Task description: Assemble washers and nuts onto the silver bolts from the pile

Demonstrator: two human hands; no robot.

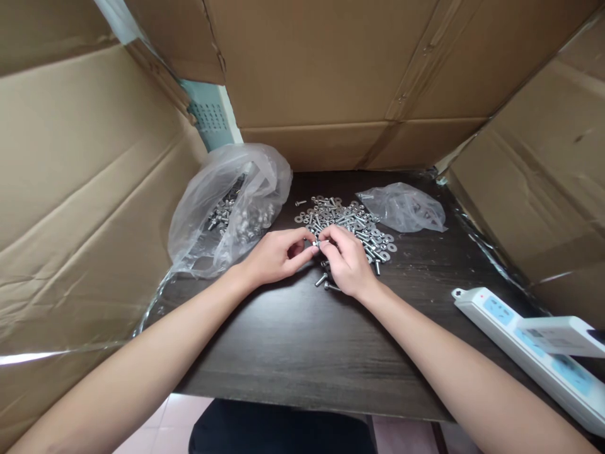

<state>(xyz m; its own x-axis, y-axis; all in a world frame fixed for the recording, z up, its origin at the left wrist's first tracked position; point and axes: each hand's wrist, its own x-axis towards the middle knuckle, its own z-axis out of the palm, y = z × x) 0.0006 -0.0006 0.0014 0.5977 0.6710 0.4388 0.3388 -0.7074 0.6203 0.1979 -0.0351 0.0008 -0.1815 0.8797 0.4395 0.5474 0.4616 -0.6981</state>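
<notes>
My left hand (278,255) and my right hand (347,260) meet over the table, thumbs and forefingers pinched together. Between their fingertips is a small shiny bolt (317,243), mostly covered by the fingers; whether a nut or washer is on it I cannot tell. Just beyond lies a loose pile of silvery bolts, nuts and flat washers (350,217). A single bolt (321,279) lies below the fingertips, and another bolt (332,287) is partly under my right hand.
A clear plastic bag (189,214) holding metal fasteners stands at left. A smaller plastic bag (411,208) lies at back right. A white power strip (501,321) with a plugged-in adapter (562,334) runs along the right. Cardboard walls (331,63) enclose the dark table (293,353).
</notes>
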